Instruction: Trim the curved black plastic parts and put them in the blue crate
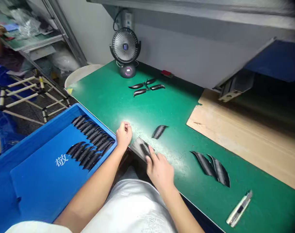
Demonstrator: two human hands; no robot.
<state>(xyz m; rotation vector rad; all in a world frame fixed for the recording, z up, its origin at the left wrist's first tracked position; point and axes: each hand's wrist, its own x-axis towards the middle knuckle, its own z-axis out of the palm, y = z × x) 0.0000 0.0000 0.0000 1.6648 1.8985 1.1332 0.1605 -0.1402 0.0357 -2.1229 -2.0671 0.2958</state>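
Gripping a dark curved piece [145, 149] at the near table edge [198, 207], the right hand [160, 170] seems closed on it, though blur hides the fingers. The left hand [124, 134] is curled into a fist beside it, holding nothing visible. Likely mid-handling; the blue tray [40, 181] of sorted pieces sits just left, and the green mat [108, 97] offers open room ahead.
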